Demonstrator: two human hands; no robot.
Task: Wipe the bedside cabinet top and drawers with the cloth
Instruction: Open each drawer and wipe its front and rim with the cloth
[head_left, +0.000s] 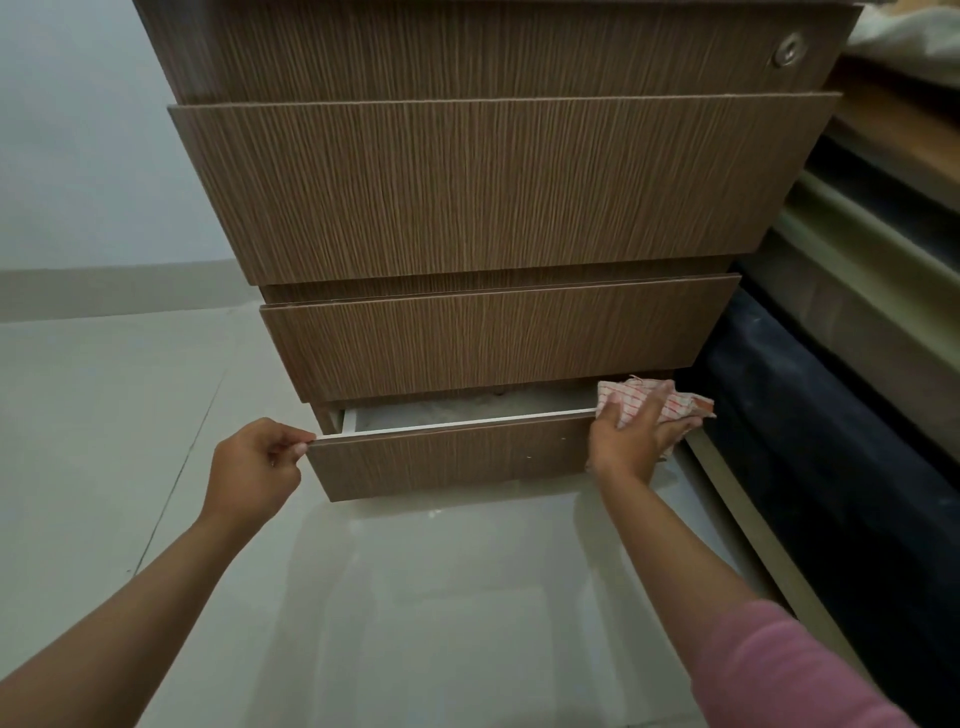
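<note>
The brown wood-grain bedside cabinet (483, 187) fills the upper middle of the head view, its drawer fronts stacked one above another. Its bottom drawer (447, 457) stands pulled out a little, showing a pale dusty floor inside. My left hand (254, 467) pinches the top left corner of that drawer's front. My right hand (634, 436) presses a white cloth with red checks (654, 402) onto the drawer's top right edge, fingers wrapped over it.
A bed frame with dark and beige layers (852, 364) runs along the cabinet's right side, very close to my right hand. A round metal lock (788, 49) sits on the top drawer front. Pale floor tiles (415, 597) lie below; a white wall (78, 130) stands at left.
</note>
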